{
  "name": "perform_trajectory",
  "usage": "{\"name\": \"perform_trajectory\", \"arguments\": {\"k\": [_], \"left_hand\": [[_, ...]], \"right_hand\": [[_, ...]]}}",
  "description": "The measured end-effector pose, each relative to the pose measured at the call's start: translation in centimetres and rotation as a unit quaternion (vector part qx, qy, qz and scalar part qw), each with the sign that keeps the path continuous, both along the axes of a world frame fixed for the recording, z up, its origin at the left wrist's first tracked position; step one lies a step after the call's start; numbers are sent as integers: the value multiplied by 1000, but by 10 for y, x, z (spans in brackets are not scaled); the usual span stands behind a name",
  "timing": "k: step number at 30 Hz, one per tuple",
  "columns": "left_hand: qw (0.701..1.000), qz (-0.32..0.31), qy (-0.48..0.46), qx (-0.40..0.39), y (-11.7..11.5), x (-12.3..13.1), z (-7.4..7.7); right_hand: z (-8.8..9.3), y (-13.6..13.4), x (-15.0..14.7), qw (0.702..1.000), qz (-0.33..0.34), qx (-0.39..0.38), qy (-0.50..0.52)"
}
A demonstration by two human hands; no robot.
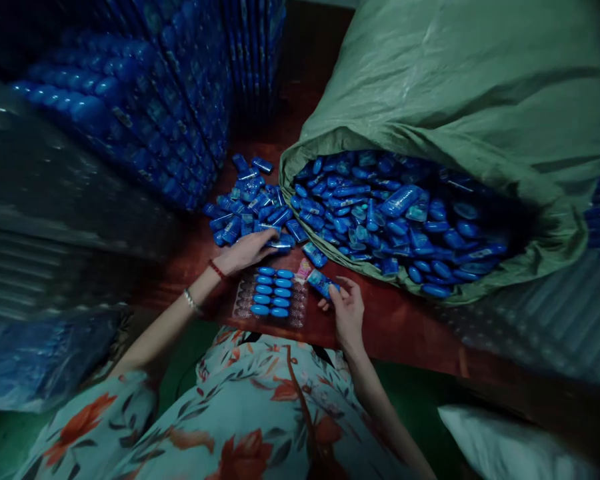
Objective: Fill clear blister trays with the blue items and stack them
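Note:
My left hand [250,251] reaches over the near edge of a loose pile of small blue packs [250,193], its fingers closed on one blue pack [281,243]. In my right hand [349,303] another blue pack [321,283] is pinched between thumb and fingers. Between my hands a clear moulded tray [300,308] lies on the red-brown table [395,310], with two columns of blue oval pieces [263,299] in its middle. A small pink item [304,269] is beside the tray's upper right corner.
A large green sack [455,87] lies open at the right, full of blue packs [400,200]. Tall stacks of filled blue trays [145,113] stand at the back left. Stacked clear trays [45,267] are at the left; a white bag [510,440] is at the lower right.

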State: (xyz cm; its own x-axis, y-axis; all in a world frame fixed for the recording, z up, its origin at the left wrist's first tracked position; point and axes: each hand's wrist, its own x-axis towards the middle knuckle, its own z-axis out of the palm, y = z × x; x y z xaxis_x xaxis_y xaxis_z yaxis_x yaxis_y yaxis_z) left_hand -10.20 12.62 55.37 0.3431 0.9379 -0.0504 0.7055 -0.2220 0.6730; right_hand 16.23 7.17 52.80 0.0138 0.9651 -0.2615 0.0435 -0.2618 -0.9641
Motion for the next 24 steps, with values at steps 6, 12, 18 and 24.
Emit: {"name": "perform_trajectory", "arguments": {"k": [6,12,18,24], "left_hand": [[937,343,-71,5,-114,-25,17],[897,401,-103,-157,-212,3,13],[896,358,-204,-164,-210,40,2],[952,274,-124,-55,-211,48,-11]], "right_hand": [[19,-33,21,995,65,-72,10],[20,-63,23,956,228,74,-172],[14,-57,4,885,315,271,-209],[10,-60,1,781,364,378,-338]]}}
